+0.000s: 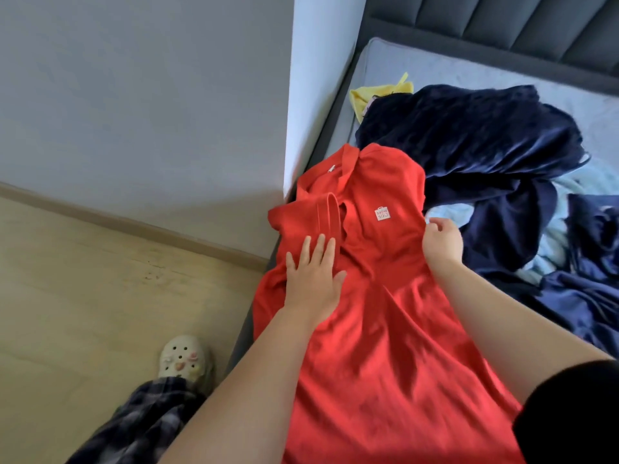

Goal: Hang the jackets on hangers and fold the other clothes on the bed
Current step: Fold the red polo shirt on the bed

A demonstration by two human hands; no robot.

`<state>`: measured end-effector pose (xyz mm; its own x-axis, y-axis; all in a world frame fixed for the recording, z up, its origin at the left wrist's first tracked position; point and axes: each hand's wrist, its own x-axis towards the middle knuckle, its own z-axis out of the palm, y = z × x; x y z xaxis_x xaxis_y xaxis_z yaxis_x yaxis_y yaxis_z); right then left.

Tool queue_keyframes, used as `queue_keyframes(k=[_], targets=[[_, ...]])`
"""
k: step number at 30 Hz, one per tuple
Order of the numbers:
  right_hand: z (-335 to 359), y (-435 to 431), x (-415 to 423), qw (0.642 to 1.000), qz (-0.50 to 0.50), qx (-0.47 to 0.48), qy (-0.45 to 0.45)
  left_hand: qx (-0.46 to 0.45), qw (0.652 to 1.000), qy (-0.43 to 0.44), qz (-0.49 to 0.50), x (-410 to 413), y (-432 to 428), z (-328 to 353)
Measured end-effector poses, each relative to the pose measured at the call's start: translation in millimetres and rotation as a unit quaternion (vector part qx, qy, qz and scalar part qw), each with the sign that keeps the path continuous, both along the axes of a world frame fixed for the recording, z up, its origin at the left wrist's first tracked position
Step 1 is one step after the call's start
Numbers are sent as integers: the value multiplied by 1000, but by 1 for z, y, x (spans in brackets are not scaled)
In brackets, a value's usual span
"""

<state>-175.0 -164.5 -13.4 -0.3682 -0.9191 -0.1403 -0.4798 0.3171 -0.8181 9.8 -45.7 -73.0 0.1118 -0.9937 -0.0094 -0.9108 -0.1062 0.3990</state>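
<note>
A red polo shirt (385, 329) lies front-up along the near edge of the bed, its collar (338, 182) toward the wall corner and its hem toward the person. The knit is matte and soft, creased in long diagonal folds, with a small white square logo patch (382, 213) on the chest (its lettering is too small to read surely). The left hand (313, 279) lies flat on the shirt beside the placket, fingers straight and spread. The right hand (442, 244) has curled fingers pinching the shirt's side edge. Beyond it, rumpled navy velvety fabric (469, 139) is heaped over pale blue cloth (552, 242), with a yellow garment (375, 93) behind, all on the grey mattress (452, 68).
</note>
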Motion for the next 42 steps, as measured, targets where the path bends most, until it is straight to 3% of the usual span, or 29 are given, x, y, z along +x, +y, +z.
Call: queue_keyframes(k=[3, 6, 9, 13, 15, 17, 19, 21, 24, 26, 27, 30, 32, 33, 35, 36, 38, 40, 42], targets=[[5, -14, 6, 980, -29, 109, -163, 66, 997, -13, -44, -5, -7, 1], [3, -30, 4, 945, -31, 153, -289, 93, 994, -3, -59, -5, -10, 2], [7, -39, 5, 924, -40, 236, -299, 83, 994, 63, -37, -7, -7, 3], [25, -38, 5, 916, 19, 260, -306, 94, 994, 25, -56, -10, -7, 2], [29, -45, -5, 943, 0, 189, -274, 104, 993, 15, -57, -10, -9, 2], [33, -54, -23, 980, -86, 77, -161, 108, 993, 3, -55, -11, -9, 2], [37, -57, -42, 983, -167, -13, -74, 102, 993, -11, -52, -13, -8, 1], [33, -59, -48, 979, -154, -5, -132, 96, 994, -17, -49, -13, -8, 0], [26, -49, -48, 960, -83, 96, -250, 89, 995, -17, -46, -12, -8, 0], [24, -46, -51, 948, -121, 121, -269, 68, 997, -1, -37, -12, -6, 2], [25, -44, -49, 941, -185, 78, -272, 45, 999, 7, -24, -13, -6, 2], [36, -44, -42, 959, -198, -80, -188, -26, 997, 0, 75, -14, -9, 5], [46, -34, -21, 945, -235, -196, -116, 2, 993, 11, 115, -12, -12, 6], [50, -27, -7, 950, -200, -235, -55, 35, 994, 8, 100, -11, -13, 6], [47, -6, 19, 950, 14, -309, 52, 82, 995, 4, 51, -8, -14, 5], [42, 8, 30, 928, 151, -321, 117, 87, 995, 20, 38, -5, -16, 7], [25, 33, 37, 839, 360, -335, 234, 52, 995, 75, 38, 5, -18, 14], [12, 46, 33, 777, 397, -397, 284, -28, 989, 132, 64, 17, -19, 21], [12, 48, 28, 802, 335, -422, 259, -66, 976, 174, 114, 24, -16, 28]])
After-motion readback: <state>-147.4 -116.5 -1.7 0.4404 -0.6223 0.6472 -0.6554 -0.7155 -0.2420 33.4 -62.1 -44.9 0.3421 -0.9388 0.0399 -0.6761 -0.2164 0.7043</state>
